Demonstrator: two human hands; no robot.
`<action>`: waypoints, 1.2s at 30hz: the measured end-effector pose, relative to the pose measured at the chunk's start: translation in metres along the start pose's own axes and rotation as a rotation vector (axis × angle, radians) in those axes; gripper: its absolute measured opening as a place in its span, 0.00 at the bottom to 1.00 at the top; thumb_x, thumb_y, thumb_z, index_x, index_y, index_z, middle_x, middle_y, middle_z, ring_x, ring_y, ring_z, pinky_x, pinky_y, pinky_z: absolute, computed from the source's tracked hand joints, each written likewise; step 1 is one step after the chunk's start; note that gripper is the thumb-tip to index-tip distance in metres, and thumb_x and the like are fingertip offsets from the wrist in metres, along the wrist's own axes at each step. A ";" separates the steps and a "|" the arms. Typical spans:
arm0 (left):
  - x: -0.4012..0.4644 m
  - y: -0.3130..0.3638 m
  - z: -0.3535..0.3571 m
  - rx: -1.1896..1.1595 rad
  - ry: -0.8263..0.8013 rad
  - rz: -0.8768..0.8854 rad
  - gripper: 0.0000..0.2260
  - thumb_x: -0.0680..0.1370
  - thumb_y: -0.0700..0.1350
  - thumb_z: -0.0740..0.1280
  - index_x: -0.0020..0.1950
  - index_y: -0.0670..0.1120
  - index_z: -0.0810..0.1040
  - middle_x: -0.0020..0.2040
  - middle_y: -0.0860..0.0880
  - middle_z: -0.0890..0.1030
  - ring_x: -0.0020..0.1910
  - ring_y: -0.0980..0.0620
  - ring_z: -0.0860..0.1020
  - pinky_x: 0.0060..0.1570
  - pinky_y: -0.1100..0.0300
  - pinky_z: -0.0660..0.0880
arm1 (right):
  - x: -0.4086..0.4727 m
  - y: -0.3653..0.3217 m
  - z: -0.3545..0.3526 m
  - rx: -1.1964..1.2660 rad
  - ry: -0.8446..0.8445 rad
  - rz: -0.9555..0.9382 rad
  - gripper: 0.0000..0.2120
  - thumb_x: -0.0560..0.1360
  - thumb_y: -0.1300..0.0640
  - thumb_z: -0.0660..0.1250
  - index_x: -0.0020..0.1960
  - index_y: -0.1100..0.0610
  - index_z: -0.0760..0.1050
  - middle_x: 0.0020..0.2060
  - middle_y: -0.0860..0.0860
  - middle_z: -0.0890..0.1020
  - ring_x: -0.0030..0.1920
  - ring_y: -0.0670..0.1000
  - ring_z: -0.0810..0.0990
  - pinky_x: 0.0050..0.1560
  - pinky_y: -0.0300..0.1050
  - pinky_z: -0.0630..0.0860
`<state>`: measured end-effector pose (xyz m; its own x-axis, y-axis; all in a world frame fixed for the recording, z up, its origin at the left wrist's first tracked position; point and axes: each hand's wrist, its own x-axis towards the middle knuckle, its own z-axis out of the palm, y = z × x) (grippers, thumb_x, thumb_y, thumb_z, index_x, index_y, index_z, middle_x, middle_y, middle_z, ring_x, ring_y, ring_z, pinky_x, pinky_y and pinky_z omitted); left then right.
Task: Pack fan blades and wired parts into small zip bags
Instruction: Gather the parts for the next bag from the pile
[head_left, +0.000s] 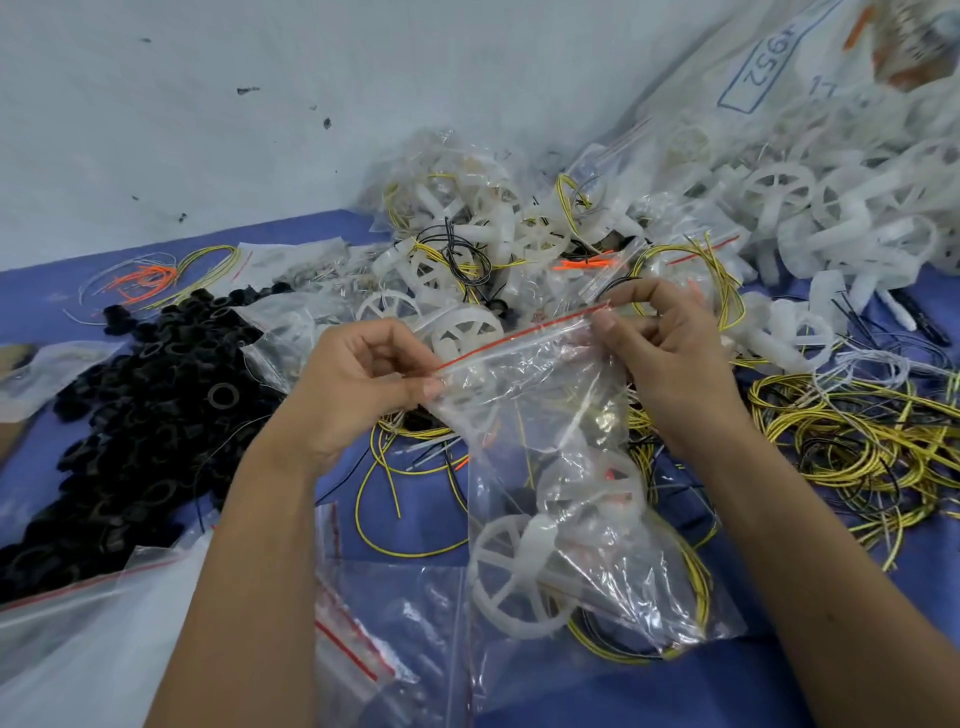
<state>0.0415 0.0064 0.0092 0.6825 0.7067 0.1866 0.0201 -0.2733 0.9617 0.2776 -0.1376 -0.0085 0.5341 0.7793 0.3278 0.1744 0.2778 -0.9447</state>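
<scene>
A clear zip bag (561, 467) with a red seal line hangs between my hands above the blue table. Inside it lie white fan blades (511, 574) and yellow wires (696, 587). My left hand (358, 384) pinches the left end of the seal strip. At the right end of the strip, my right hand (670, 343) pinches it between thumb and fingers. The bag's lower part rests on the table.
A heap of black rings (130, 415) lies at the left. Filled bags and loose white fan blades (831, 218) pile up at the back and right. Tangled yellow wires (857, 447) lie to the right. Empty zip bags (384, 623) lie near the front edge.
</scene>
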 end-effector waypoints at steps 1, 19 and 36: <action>0.000 0.002 0.000 0.021 0.010 0.016 0.13 0.65 0.31 0.79 0.45 0.41 0.80 0.42 0.46 0.85 0.40 0.53 0.82 0.43 0.60 0.80 | -0.001 0.001 0.001 -0.044 -0.010 -0.006 0.05 0.81 0.60 0.68 0.55 0.59 0.74 0.32 0.49 0.86 0.33 0.51 0.84 0.34 0.41 0.79; 0.018 0.017 0.076 0.391 0.041 0.277 0.04 0.76 0.42 0.76 0.45 0.51 0.84 0.39 0.56 0.82 0.41 0.59 0.79 0.44 0.66 0.73 | -0.002 -0.004 0.006 -0.089 -0.099 -0.169 0.02 0.72 0.63 0.76 0.45 0.58 0.85 0.42 0.61 0.83 0.42 0.53 0.82 0.45 0.50 0.79; 0.019 0.012 0.077 0.426 0.040 0.321 0.04 0.75 0.41 0.74 0.42 0.49 0.82 0.38 0.54 0.80 0.42 0.54 0.79 0.47 0.49 0.76 | -0.005 -0.003 0.006 -0.207 -0.144 -0.202 0.04 0.75 0.64 0.75 0.46 0.57 0.85 0.38 0.51 0.86 0.39 0.52 0.82 0.43 0.47 0.80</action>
<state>0.1108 -0.0333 0.0091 0.6745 0.5659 0.4740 0.1151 -0.7149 0.6897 0.2699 -0.1389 -0.0071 0.3515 0.7955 0.4936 0.4376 0.3265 -0.8378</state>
